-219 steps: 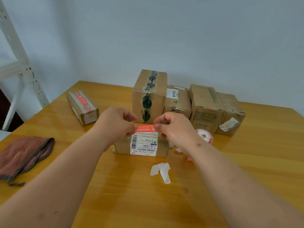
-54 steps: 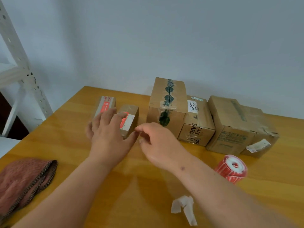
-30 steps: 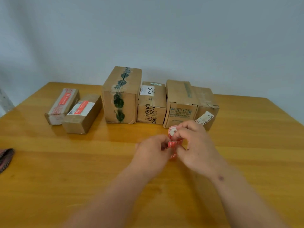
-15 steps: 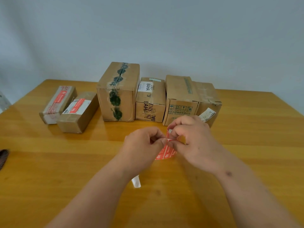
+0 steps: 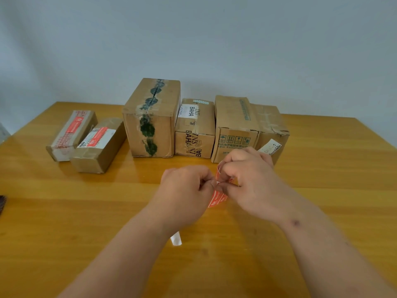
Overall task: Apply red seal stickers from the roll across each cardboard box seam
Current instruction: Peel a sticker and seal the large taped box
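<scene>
Left hand (image 5: 184, 190) and right hand (image 5: 247, 179) meet at frame centre above the table (image 5: 322, 179), fingers curled. Both pinch the red sticker strip (image 5: 217, 197); its loose end hangs toward 6 o'clock from the fingertips. Right hand also cups what looks like the sticker roll (image 5: 219, 171), mostly hidden by the fingers.

White backing scrap (image 5: 176, 240) lies on the table at 6 o'clock from the left hand, partly under the forearm.

Boxes in a row at 12 o'clock:
- tall box with green-stained tape (image 5: 150, 119), 11 o'clock
- BAHA box (image 5: 194, 130), touching it
- box with handling symbols (image 5: 234, 125), just behind the right hand
- crumpled box (image 5: 270, 127), at its 3 o'clock side

At 10 o'clock, two small boxes side by side, each carrying a red sticker: far-left box (image 5: 71, 134), labelled box (image 5: 98, 145).

Dark cloth edge (image 5: 2, 204) at 9 o'clock, cut by the frame.
</scene>
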Tool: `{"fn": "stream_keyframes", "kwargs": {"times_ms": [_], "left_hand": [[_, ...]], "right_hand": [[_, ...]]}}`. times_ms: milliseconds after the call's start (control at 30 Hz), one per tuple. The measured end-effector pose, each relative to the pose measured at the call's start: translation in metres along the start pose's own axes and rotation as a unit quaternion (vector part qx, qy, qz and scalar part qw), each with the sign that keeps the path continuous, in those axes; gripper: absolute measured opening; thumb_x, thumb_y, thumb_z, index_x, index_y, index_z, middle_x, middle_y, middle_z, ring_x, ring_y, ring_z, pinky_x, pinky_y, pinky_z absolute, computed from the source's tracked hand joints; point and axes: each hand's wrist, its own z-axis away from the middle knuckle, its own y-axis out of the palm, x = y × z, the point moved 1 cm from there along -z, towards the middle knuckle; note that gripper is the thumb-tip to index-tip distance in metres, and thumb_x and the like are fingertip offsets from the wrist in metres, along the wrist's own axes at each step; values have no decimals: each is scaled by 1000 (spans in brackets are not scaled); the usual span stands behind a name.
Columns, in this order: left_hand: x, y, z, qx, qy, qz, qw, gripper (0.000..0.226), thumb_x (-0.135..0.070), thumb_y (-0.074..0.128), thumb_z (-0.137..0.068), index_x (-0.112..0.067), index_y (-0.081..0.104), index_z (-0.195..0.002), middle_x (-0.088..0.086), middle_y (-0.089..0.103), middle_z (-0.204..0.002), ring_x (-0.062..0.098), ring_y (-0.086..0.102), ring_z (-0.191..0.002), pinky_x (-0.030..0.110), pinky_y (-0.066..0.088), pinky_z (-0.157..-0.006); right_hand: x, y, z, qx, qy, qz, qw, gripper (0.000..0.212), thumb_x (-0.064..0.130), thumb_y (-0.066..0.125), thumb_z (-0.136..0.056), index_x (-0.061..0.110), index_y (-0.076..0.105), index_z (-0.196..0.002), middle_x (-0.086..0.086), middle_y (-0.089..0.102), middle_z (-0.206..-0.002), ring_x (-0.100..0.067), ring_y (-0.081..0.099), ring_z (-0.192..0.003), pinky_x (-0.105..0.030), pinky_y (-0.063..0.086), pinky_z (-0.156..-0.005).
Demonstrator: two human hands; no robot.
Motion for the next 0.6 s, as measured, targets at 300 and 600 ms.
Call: {"fn": "stream_keyframes", "kwargs": {"times_ms": [300, 600], "left_hand": [[1, -1, 0, -10, 21, 2, 1000, 22, -18, 56, -94, -24, 61, -74, -6, 58, -65, 8, 53, -66, 28, 30, -71], [2, -1, -2, -3, 20, 9, 1000, 22, -19, 56, -94, -23, 61, -73, -8, 55, -62, 8, 50, -63, 21, 29, -60]], "right_hand": [[1, -3, -2, 3, -11, -25, 1000, 37, 28, 76, -75, 36, 45, -57, 12, 57, -93, -12, 43, -102, -30, 16, -90], [1, -5, -3, 25, -16, -40, 999, 47, 26, 77, -76, 37, 39, -50, 16, 54, -90, -10, 41, -97, -32, 17, -88]]}}
